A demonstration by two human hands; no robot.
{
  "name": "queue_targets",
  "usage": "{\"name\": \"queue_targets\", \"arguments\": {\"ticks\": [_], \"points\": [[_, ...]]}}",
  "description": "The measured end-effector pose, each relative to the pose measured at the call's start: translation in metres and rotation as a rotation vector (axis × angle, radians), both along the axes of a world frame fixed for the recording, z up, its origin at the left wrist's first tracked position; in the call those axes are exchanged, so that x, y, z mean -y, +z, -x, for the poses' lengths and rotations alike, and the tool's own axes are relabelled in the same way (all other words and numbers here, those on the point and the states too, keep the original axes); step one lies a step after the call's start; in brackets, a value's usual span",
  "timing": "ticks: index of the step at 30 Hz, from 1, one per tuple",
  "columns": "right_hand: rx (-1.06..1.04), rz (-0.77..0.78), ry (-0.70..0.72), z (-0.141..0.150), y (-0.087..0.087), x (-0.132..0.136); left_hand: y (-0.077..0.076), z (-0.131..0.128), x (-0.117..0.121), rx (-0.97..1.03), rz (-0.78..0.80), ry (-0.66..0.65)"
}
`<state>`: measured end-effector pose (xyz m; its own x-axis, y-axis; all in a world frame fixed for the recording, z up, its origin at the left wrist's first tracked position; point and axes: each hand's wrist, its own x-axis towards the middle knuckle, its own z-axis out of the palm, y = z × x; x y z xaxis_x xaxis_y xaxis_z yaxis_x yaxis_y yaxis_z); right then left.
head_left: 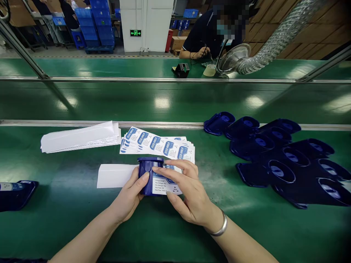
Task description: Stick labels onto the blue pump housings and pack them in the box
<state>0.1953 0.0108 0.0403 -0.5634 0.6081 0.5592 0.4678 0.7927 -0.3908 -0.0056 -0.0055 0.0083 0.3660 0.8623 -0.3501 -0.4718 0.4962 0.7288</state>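
A small dark blue plastic part (147, 171) stands on the green bench in front of me. My left hand (131, 195) grips its left side, thumb against the front. My right hand (189, 193) presses a white and blue label (168, 184) onto the part, fingers laid along the label's top edge. A white backing strip (115, 175) lies flat just left of the part, partly under my left hand. Behind it a fanned stack of printed labels (159, 144) lies on the bench.
A pile of white backing strips (80, 137) lies at the left. Several dark blue parts (279, 153) are heaped at the right, and one more (16, 193) sits at the far left edge. Beyond the conveyor belt (164, 100) another person works beside a metal extraction hose (276, 38).
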Motion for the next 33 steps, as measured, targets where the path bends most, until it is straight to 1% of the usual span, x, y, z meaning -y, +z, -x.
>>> {"name": "queue_targets", "arguments": {"ticks": [3,10,13,14,15,16,18,19,20,21,22,23,24,26,30,33], "points": [[0.033,-0.041,0.017,0.001,-0.001,0.001,-0.002,-0.001,0.001,0.004,0.011,0.033],[0.023,-0.149,0.156,0.004,-0.001,0.010,-0.001,-0.002,0.000,0.039,0.014,0.143],[-0.019,-0.208,0.274,0.003,-0.001,0.013,-0.002,-0.001,-0.001,0.061,0.000,0.215],[-0.075,-0.201,0.284,0.002,-0.002,0.013,-0.002,-0.001,-0.001,0.064,-0.011,0.243],[-0.163,-0.169,0.243,0.000,-0.003,0.011,-0.004,0.000,-0.001,0.063,-0.026,0.268],[-0.264,-0.099,0.151,-0.001,-0.004,0.009,-0.006,0.001,-0.001,0.059,-0.043,0.286],[-0.442,0.131,-0.092,-0.003,-0.006,0.003,-0.009,0.001,-0.001,0.043,-0.076,0.296],[-0.493,0.270,-0.179,-0.003,-0.007,-0.001,-0.011,0.001,-0.001,0.035,-0.090,0.294],[-0.512,0.408,-0.220,-0.002,-0.007,-0.004,-0.012,0.001,-0.001,0.028,-0.101,0.290],[-0.510,0.528,-0.216,-0.001,-0.007,-0.007,-0.013,0.000,-0.001,0.023,-0.108,0.285],[-0.505,0.618,-0.188,0.000,-0.006,-0.008,-0.014,0.000,0.000,0.019,-0.111,0.276],[-0.504,0.669,-0.157,0.002,-0.005,-0.009,-0.014,-0.001,0.000,0.016,-0.116,0.265],[-0.501,0.686,-0.133,0.003,-0.004,-0.009,-0.014,-0.002,0.000,0.014,-0.122,0.252],[-0.494,0.660,-0.126,0.005,-0.002,-0.008,-0.013,-0.003,0.000,0.016,-0.143,0.223],[-0.454,0.591,-0.184,0.007,0.003,-0.005,-0.012,-0.005,0.000,0.030,-0.181,0.175],[-0.433,0.554,-0.213,0.008,0.004,-0.004,-0.012,-0.006,-0.001,0.032,-0.192,0.161]]}}
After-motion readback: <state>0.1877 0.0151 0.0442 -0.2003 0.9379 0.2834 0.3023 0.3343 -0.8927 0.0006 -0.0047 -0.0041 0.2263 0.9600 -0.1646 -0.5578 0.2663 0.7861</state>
